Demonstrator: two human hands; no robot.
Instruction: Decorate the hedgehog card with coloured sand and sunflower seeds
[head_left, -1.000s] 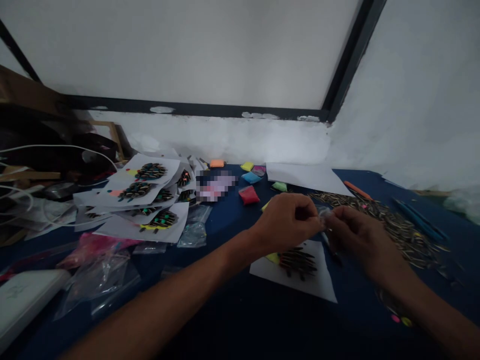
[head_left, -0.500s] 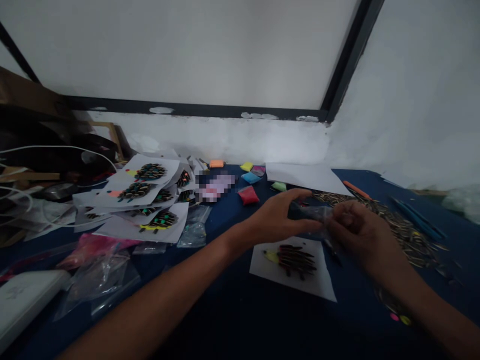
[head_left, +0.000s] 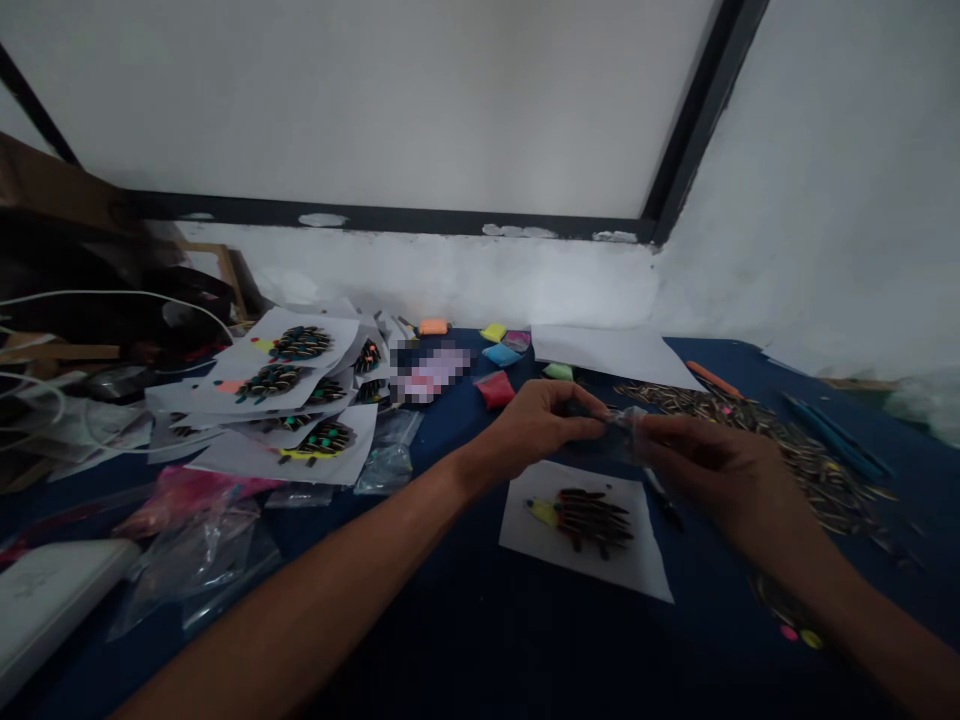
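Note:
Between my two hands is a small clear plastic bag (head_left: 624, 432), held above the table. My left hand (head_left: 559, 415) pinches its left side with thumb and fingers. On the other side, my right hand (head_left: 697, 455) grips the bag's edge, fingertips pressed together. What the bag contains is too blurred to make out. Below the hands lies a white paper (head_left: 529, 540) bearing a hedgehog figure (head_left: 592, 520) with a yellow head and dark striped seed-like spines. A pen (head_left: 664, 500) rests beside that paper, partly under my right hand.
Striped seeds (head_left: 817, 480) are heaped at the right, near blue scissors-like tools (head_left: 840, 435) and an orange stick (head_left: 712, 379). Coloured clay packets, including a red packet (head_left: 495, 390), lie behind. Finished-looking hedgehog sheets (head_left: 225, 385) are stacked left, above clear bags (head_left: 210, 550) and a white box (head_left: 60, 600).
My left hand has closed from a wide spread onto the bag. My right hand's fingers have straightened and shifted slightly left. The hedgehog paper has stayed put.

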